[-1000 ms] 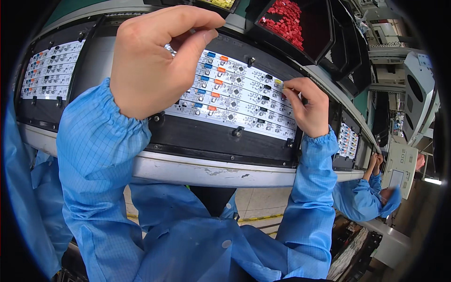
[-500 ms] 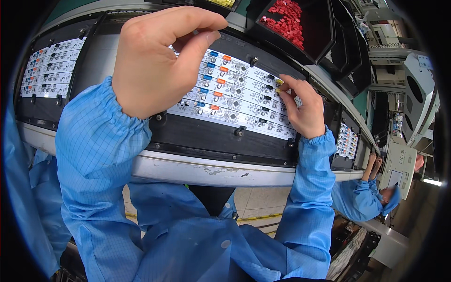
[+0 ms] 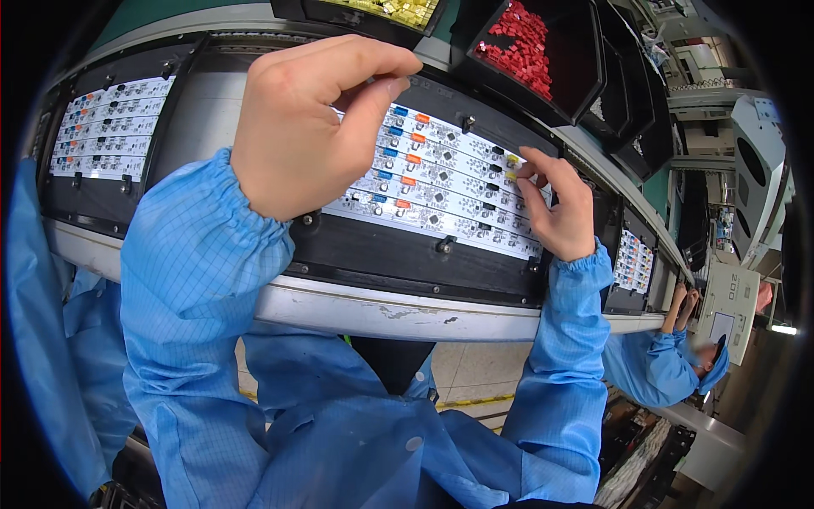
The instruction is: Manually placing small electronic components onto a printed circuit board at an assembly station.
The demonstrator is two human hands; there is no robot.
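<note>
A black fixture (image 3: 373, 246) in front of me carries several white circuit boards (image 3: 462, 174) in rows, with blue, orange and black connectors. Two small yellow connectors (image 3: 513, 159) are at the right part of the upper rows. My right hand (image 3: 563, 208) is closed, thumb and index tips at the lower yellow connector (image 3: 510, 176). Raised above the boards' left end, my left hand (image 3: 309, 127) has its thumb and index nearly pressed together. Whatever lies between those fingertips is too small or hidden to make out.
A black bin of red connectors (image 3: 519, 55) stands beyond the boards, beside a tray of yellow connectors (image 3: 394, 10). More loaded fixtures lie left (image 3: 110, 127) and right (image 3: 634, 259) along the metal rail (image 3: 398, 310). A co-worker (image 3: 661, 365) in blue works at the right.
The whole view has shifted slightly, so fixture and hands appear further right and lower. My right fingers remain by the yellow connectors, and my left hand keeps its pinch.
</note>
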